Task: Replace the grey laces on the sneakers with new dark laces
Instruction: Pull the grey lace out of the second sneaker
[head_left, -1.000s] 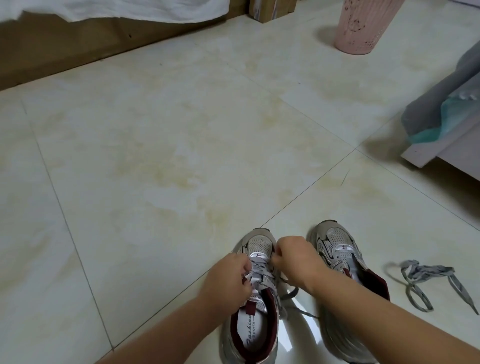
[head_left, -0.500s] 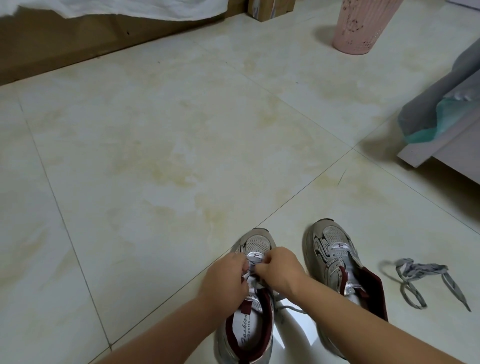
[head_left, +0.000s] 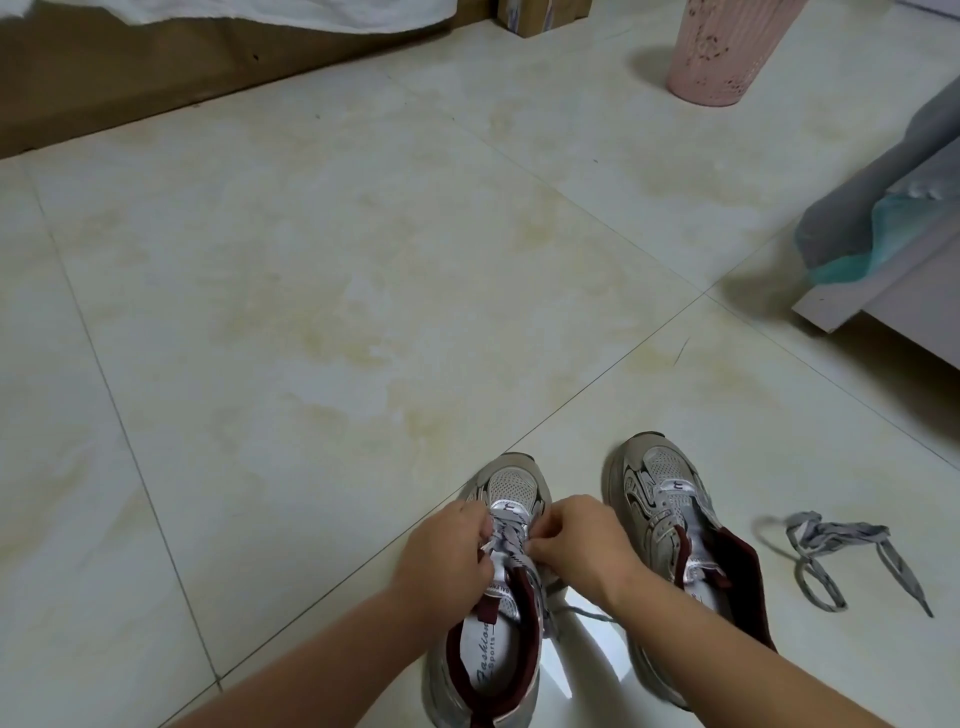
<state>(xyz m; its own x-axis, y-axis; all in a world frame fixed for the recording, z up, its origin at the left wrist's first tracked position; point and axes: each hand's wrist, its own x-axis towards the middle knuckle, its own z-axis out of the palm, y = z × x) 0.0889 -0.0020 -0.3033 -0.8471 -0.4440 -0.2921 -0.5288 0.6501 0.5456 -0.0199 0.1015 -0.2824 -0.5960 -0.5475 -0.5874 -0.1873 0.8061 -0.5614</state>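
Both hands, left (head_left: 447, 553) and right (head_left: 584, 543), are pinching the grey lace (head_left: 506, 540) being undone on the sneaker (head_left: 493, 623) between them. Right of them, the other sneaker (head_left: 670, 525) is already bare, its removed lace (head_left: 841, 561) lying beyond; no dark laces are being seen.

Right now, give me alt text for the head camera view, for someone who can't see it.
Both hands, left hand and right hand, pinch the grey lace on the left sneaker. The right sneaker stands unlaced beside it, and a removed grey lace lies on the tiled floor to its right.
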